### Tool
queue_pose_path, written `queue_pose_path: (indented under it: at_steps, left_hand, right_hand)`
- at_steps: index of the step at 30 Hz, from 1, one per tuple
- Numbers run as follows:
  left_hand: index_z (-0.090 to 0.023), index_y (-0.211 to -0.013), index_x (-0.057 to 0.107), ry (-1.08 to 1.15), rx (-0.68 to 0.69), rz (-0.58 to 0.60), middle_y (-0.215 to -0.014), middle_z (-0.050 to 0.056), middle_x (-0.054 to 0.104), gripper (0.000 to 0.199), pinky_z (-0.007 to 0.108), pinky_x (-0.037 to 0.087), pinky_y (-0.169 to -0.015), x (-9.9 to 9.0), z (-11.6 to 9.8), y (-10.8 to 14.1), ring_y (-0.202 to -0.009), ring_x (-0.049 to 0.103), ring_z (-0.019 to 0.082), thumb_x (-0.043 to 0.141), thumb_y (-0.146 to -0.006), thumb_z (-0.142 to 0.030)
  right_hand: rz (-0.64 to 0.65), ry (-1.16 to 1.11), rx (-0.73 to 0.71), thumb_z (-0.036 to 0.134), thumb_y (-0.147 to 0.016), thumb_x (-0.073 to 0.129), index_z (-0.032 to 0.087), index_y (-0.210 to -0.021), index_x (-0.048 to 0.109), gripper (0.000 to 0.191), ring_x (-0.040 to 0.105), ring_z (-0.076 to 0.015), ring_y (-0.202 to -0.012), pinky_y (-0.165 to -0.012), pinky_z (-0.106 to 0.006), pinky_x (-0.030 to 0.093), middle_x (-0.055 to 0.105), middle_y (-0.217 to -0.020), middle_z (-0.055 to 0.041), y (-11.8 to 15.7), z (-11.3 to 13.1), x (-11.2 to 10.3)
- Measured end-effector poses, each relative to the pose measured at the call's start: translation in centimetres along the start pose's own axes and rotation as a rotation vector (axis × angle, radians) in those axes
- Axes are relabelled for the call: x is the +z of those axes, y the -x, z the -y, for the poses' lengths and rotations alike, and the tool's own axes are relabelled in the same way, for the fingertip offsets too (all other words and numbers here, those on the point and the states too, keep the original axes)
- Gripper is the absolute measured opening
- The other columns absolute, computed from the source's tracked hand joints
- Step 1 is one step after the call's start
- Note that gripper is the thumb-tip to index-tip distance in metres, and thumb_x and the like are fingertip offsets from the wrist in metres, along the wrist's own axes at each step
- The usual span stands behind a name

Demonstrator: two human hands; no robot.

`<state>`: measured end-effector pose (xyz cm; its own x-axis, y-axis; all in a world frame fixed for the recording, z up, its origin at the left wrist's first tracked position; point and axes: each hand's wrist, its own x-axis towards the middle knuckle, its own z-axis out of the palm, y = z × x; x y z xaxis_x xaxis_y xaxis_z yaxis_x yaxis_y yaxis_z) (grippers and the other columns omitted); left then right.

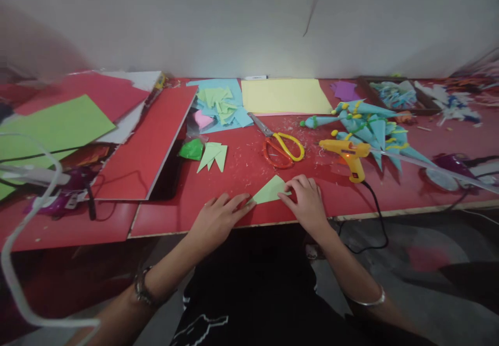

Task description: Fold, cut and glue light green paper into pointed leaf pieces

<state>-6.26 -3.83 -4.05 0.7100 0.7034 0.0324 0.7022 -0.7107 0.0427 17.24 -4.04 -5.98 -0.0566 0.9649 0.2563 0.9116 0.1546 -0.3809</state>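
One light green paper piece [268, 189] lies flat near the front edge of the red surface [163, 216], between the person's two hands; clock directions are taken from this piece. Between 8 and 9 o'clock, the left hand [222, 213] rests its fingertips at the paper's left corner, the grip low and nearly flat; whether it pinches the corner or only presses it cannot be told. Near 3 o'clock, the right hand [306, 200] has its grip closed, thumb and forefinger meeting on the paper's right edge, the other fingers curled.

At 12 o'clock, just beyond the paper, lie scissors [270, 131] with one red and one yellow handle. At 10 o'clock are overlapping notched pale green pieces [218, 154] and, just beside them, a bright green packet [192, 149]. At 2 o'clock stands a yellow glue gun [353, 154], its light glowing orange; behind it is a cluster of blue paper cones [377, 133] with yellow and green trim.

Farther out, yellow sheets [286, 96] lie at 12 o'clock near the wall [234, 24]. A heap of green cut pieces [218, 102] rests on blue paper at 11 o'clock. A tilted red board [152, 143] lies between 9 and 10 o'clock, and a dark-rimmed tray [366, 90] of scraps at 2 o'clock.
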Motion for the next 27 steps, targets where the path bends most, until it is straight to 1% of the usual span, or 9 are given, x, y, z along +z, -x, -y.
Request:
queue_pose_path:
  at_steps: [10,12,14,16,17,19,22,24,27]
  left_hand:
    - [-0.032,-0.124,0.045,-0.021,-0.019,0.009,-0.123,0.001,0.054,0.058,0.029,0.044,-0.066,-0.1,1.0,1.8,-0.080,0.054,0.017,0.041,-0.075,-0.001]
    - [-0.029,-0.119,0.051,0.049,-0.006,-0.027,-0.119,0.001,0.057,0.051,0.030,0.046,-0.069,-0.1,1.4,1.9,-0.081,0.056,0.017,0.040,-0.077,-0.003]
    - [-0.026,-0.107,0.059,0.190,-0.019,-0.085,-0.112,0.002,0.060,0.038,0.030,0.046,-0.075,0.0,1.9,1.8,-0.086,0.057,0.015,0.039,-0.080,-0.007]
    - [-0.023,-0.096,0.062,0.338,-0.087,-0.138,-0.106,0.002,0.062,0.028,0.027,0.047,-0.077,0.1,2.2,1.6,-0.090,0.058,0.014,0.039,-0.083,-0.013]
    - [-0.022,-0.094,0.061,0.389,-0.133,-0.152,-0.103,0.002,0.062,0.023,0.026,0.047,-0.076,0.2,2.2,1.4,-0.090,0.058,0.013,0.042,-0.084,-0.017]
    - [-0.022,-0.096,0.060,0.438,-0.212,-0.165,-0.100,0.002,0.061,0.018,0.025,0.047,-0.073,0.4,1.9,1.0,-0.087,0.058,0.013,0.049,-0.082,-0.025]
    - [-0.024,-0.098,0.059,0.449,-0.253,-0.165,-0.096,0.001,0.060,0.021,0.025,0.046,-0.072,0.6,0.8,0.1,-0.086,0.058,0.013,0.055,-0.079,-0.032]
    - [-0.024,-0.094,0.060,0.436,-0.276,-0.169,-0.093,0.000,0.060,0.018,0.024,0.045,-0.071,0.7,0.1,-0.4,-0.085,0.058,0.013,0.056,-0.079,-0.033]
    - [-0.022,-0.084,0.061,0.392,-0.314,-0.161,-0.084,-0.001,0.060,0.011,0.022,0.042,-0.064,0.5,-0.5,-1.0,-0.075,0.058,0.011,0.053,-0.081,-0.030]
  right_hand:
    - [0.017,0.001,0.021,0.033,-0.082,0.049,0.022,-0.076,0.051,0.013,0.045,-0.0216,-0.079,-0.069,-0.036,0.035,0.055,-0.085,-0.0040,0.1,0.1,-0.2]
    - [0.035,0.007,0.029,0.033,-0.081,0.050,0.022,-0.076,0.051,0.012,0.045,-0.0218,-0.080,-0.070,-0.036,0.035,0.055,-0.085,-0.0038,0.1,0.1,-0.2]
    - [0.050,0.008,0.032,0.032,-0.081,0.052,0.022,-0.076,0.051,0.012,0.045,-0.0218,-0.081,-0.071,-0.036,0.035,0.055,-0.085,-0.0035,0.1,0.1,-0.2]
    - [0.057,0.008,0.031,0.032,-0.080,0.052,0.022,-0.076,0.051,0.011,0.045,-0.0216,-0.081,-0.071,-0.035,0.035,0.055,-0.085,-0.0034,0.1,0.1,-0.2]
    - [0.055,0.010,0.032,0.031,-0.080,0.052,0.022,-0.076,0.052,0.011,0.045,-0.0215,-0.081,-0.071,-0.035,0.034,0.055,-0.085,-0.0034,0.0,0.1,-0.3]
    - [0.050,0.017,0.032,0.031,-0.081,0.051,0.022,-0.076,0.052,0.011,0.045,-0.0212,-0.081,-0.071,-0.034,0.034,0.055,-0.085,-0.0035,0.0,0.2,-0.3]
    - [0.065,0.025,0.038,0.032,-0.081,0.051,0.021,-0.077,0.052,0.011,0.045,-0.0210,-0.082,-0.072,-0.034,0.034,0.054,-0.086,-0.0033,0.0,0.2,-0.3]
    - [0.084,0.027,0.045,0.032,-0.080,0.051,0.021,-0.078,0.053,0.012,0.045,-0.0212,-0.083,-0.072,-0.034,0.035,0.054,-0.087,-0.0033,0.0,0.2,-0.4]
    - [0.083,0.036,0.042,0.032,-0.081,0.050,0.021,-0.079,0.054,0.012,0.046,-0.0224,-0.084,-0.073,-0.035,0.035,0.055,-0.089,-0.0044,0.0,0.2,-0.4]
